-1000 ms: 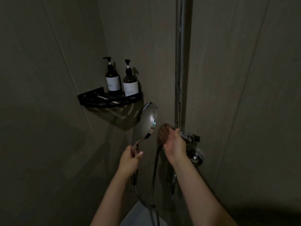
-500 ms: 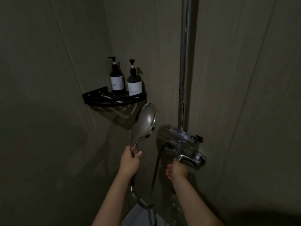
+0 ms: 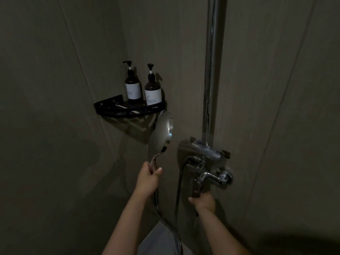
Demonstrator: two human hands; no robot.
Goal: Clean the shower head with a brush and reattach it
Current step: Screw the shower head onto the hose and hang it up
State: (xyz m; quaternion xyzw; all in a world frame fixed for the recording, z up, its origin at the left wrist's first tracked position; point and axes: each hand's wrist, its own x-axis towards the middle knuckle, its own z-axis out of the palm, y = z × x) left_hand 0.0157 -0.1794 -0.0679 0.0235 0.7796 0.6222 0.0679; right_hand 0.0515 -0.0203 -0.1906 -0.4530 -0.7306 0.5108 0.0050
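Note:
The chrome shower head [image 3: 161,133] is upright, its face turned right toward the wall fitting. My left hand [image 3: 148,179] is shut around its handle, and the hose [image 3: 177,197] loops down from there to the mixer. Lower and to the right, my right hand [image 3: 204,201] grips the bottom end of the faucet lever [image 3: 196,186], which hangs down from the chrome mixer valve [image 3: 209,153]. No brush shows clearly in this dim light.
A chrome riser pipe [image 3: 211,70] runs up the wall from the mixer. A black corner shelf [image 3: 110,109] holds two dark pump bottles [image 3: 133,87] just above and left of the shower head. Dark wall panels close in on both sides.
My right hand left the top of the mixer, where it held a brown round brush, and dropped down to the lever. The shower head turned slightly more edge-on.

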